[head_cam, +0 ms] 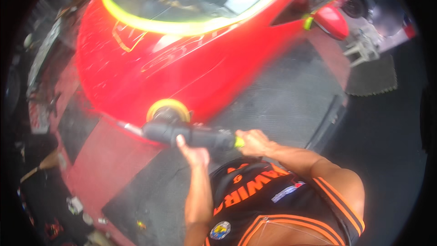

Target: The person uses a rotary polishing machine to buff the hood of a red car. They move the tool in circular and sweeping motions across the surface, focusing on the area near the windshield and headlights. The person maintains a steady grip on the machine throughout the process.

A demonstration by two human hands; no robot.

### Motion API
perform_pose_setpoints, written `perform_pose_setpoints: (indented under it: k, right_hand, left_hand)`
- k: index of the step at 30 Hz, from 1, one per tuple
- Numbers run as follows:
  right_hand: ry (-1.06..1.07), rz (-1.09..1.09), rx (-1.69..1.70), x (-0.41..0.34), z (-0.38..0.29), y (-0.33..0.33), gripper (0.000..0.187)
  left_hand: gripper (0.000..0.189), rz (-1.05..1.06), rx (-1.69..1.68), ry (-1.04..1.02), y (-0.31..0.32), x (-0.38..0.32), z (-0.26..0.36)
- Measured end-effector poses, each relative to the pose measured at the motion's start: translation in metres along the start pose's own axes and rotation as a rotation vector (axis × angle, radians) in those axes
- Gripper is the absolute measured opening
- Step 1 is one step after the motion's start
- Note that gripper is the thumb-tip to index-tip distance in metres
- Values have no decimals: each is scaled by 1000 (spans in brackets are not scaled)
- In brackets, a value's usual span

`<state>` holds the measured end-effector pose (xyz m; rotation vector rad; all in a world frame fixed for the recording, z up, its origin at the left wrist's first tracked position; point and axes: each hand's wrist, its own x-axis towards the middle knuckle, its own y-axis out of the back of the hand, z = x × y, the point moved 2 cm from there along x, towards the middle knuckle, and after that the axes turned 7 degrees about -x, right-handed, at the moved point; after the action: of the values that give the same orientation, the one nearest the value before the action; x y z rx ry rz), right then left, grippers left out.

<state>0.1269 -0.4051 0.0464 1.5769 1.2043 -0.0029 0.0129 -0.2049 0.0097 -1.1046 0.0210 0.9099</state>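
Note:
A dark electric polisher [201,136] lies crosswise before me. Its round yellow pad [186,107] rests against the red car body panel [153,78], near the panel's lower corner. My left hand [194,153] supports the polisher from the near side, thumb up along its body; most of those fingers are hidden beneath the tool. At the tool's right end, by a lime-yellow part [239,141], my right hand [254,141] is wrapped around it. Lime-yellow masking tape [170,28] borders the windshield [164,7] above. Motion blurs the panel and the pad.
A red side mirror [333,22] juts out at upper right. Beyond it are a light plastic stool [363,46] and a grey mat [372,75]. The floor has black matting [273,95] and red strips [109,150]. A broom [47,160] and loose clutter lie at left.

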Motion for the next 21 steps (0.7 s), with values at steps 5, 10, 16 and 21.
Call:
perform_pose_setpoints:
  k: [5, 10, 16, 21]
  right_hand:
    - [-80, 80, 21, -8, 5, -2, 40]
    - [-107, 181, 30, -31, 15, 11, 36]
    - [-120, 189, -16, -34, -8, 13, 34]
    - [-77, 208, -58, -10, -58, 10, 35]
  left_hand:
    - [73, -58, -130, 2, 8, 19, -19]
    - [68, -100, -117, -49, -6, 13, -43]
    - [69, -110, -131, -41, 1, 10, -25]
    - [64, -117, -244, -3, 20, 26, 24]
